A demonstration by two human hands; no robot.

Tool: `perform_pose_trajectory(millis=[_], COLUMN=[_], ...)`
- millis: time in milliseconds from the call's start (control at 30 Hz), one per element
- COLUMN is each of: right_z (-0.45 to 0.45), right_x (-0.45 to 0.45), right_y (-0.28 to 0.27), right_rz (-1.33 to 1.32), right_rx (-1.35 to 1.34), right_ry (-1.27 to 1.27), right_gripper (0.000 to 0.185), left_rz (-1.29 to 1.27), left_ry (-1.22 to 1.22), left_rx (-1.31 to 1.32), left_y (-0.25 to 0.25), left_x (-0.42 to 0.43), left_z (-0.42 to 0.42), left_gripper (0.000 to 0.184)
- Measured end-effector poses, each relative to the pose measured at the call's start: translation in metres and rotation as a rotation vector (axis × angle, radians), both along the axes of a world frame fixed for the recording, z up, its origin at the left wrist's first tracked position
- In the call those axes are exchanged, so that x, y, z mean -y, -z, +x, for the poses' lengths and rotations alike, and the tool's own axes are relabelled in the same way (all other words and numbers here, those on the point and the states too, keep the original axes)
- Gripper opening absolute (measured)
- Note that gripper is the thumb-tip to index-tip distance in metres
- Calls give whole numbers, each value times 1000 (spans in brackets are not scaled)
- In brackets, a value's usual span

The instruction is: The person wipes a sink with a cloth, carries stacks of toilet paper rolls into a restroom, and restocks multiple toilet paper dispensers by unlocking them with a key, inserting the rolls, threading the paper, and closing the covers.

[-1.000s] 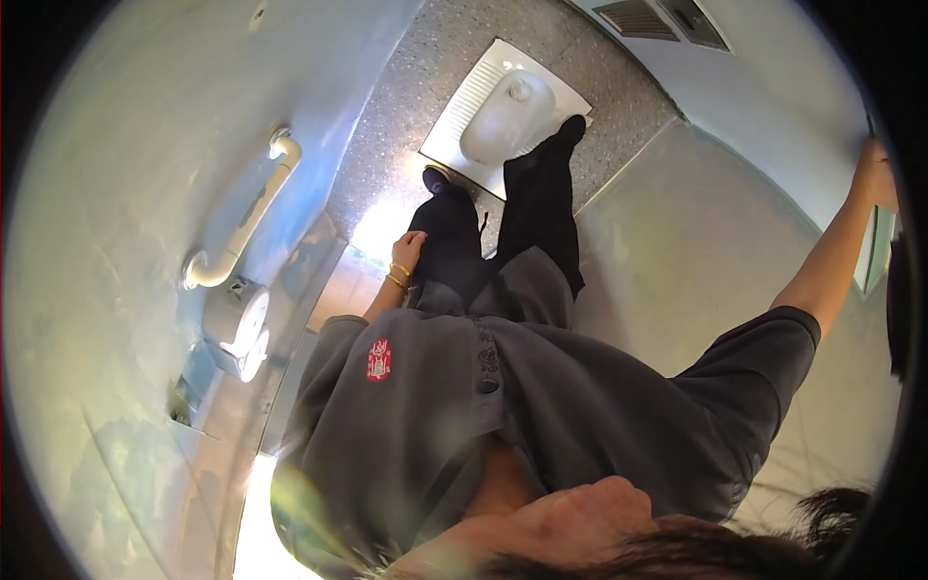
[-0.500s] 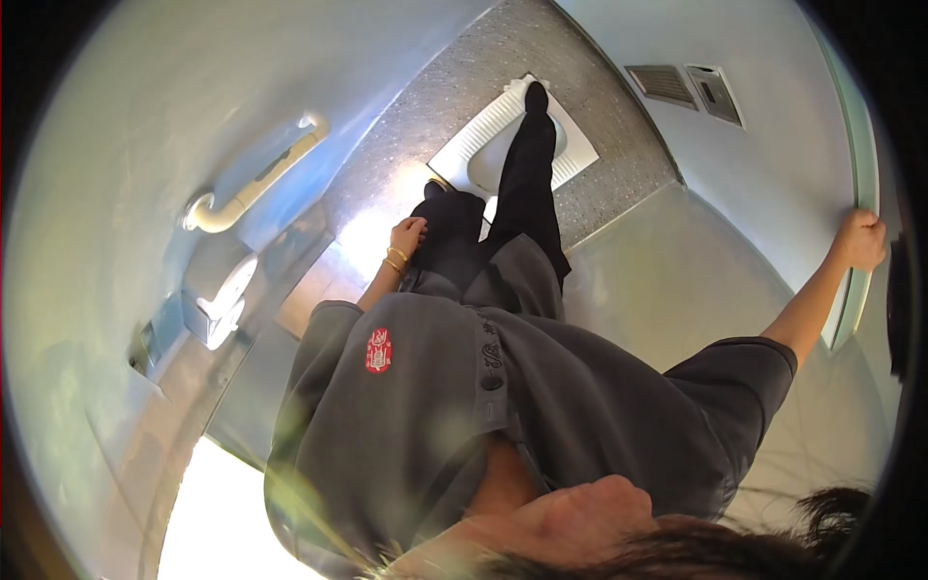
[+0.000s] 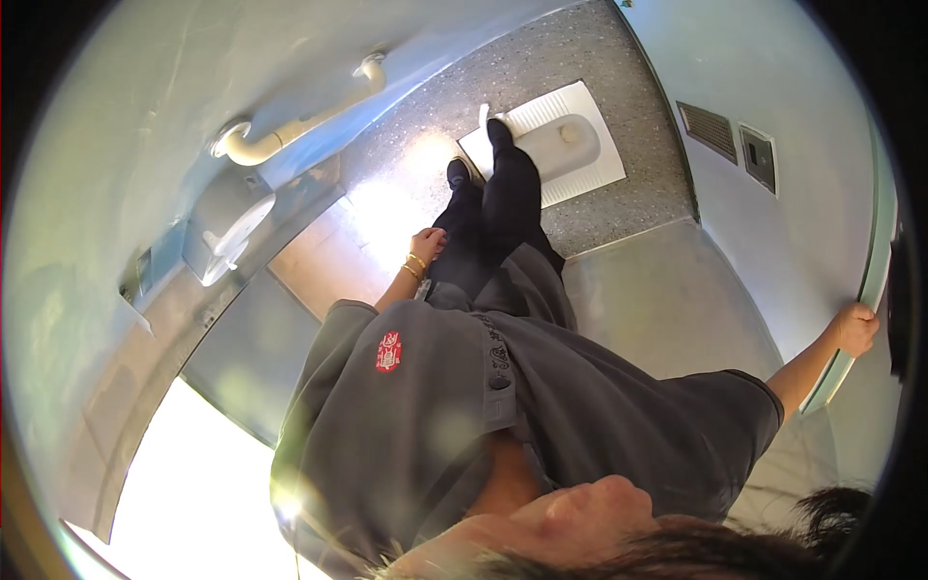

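My right hand (image 3: 855,329), at the far right with the arm stretched out, is closed around the edge of a pale green door (image 3: 878,242). My left hand (image 3: 427,245) hangs beside my dark trousers (image 3: 507,203), its fingers curled and no object visible in them. Gold bracelets (image 3: 416,261) circle that wrist. Ahead of me a white squat toilet (image 3: 609,155) is set into the speckled floor (image 3: 643,116). One dark shoe (image 3: 499,135) is at its left end, the other shoe (image 3: 458,172) is beside it.
On the left wall a cream pipe (image 3: 300,128) runs above a white basin-like fixture (image 3: 230,237). A vent grille (image 3: 708,130) and a small metal panel (image 3: 759,158) are on the right wall. Bright light fills an opening (image 3: 203,483) at lower left.
My foot at the toilet's far corner has come back to its left end, beside my other foot. The view has shifted. My right hand still grips the door edge.
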State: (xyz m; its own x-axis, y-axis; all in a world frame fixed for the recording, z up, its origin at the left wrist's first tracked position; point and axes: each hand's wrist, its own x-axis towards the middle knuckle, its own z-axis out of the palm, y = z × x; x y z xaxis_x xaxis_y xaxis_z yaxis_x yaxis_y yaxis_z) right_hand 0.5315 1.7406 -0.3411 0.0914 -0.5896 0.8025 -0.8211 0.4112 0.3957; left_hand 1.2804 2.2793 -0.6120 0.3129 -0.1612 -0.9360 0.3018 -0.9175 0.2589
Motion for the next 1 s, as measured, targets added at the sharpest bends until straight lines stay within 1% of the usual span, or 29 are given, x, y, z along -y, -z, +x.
perform_pose_trajectory(millis=[100, 200, 300, 400, 567, 633, 833, 933, 1000], right_z=[-2, -6, 3, 11, 7, 12, 29, 31, 35], right_x=[-1, 1, -2, -3, -3, -6, -10, -9, -11], right_y=[-1, -1, -3, -4, -5, -7, -8, -9, -11], right_rz=[-16, -21, -27, -33, 7, 20, 21, 24, 40], right_rx=[-21, -41, -39, -25, -65, -36, 14, 7, 33], right_ry=[-5, 0, -15, -13, 12, 15, 45, 27, 23], right_gripper=[28, 28, 27, 27, 28, 28, 29, 29, 29], left_rz=[-78, -212, -88, -139, -131, -143, -207, -188, -190], left_ry=[79, 27, 66, 93, 209, 228, 189, 227, 208], left_rx=[38, -4, 23, 42, 72, 62, 67, 53, 33], left_y=[12, 27, 5, 12, 22, 25, 31, 30, 28], left_x=[-6, -14, 5, 3, 3, 12, 39, 49, 52], left_z=[2, 6, 6, 8, 12, 13, 8, 2, -2], left_gripper=[25, 25, 23, 24, 27, 29, 27, 28, 28])
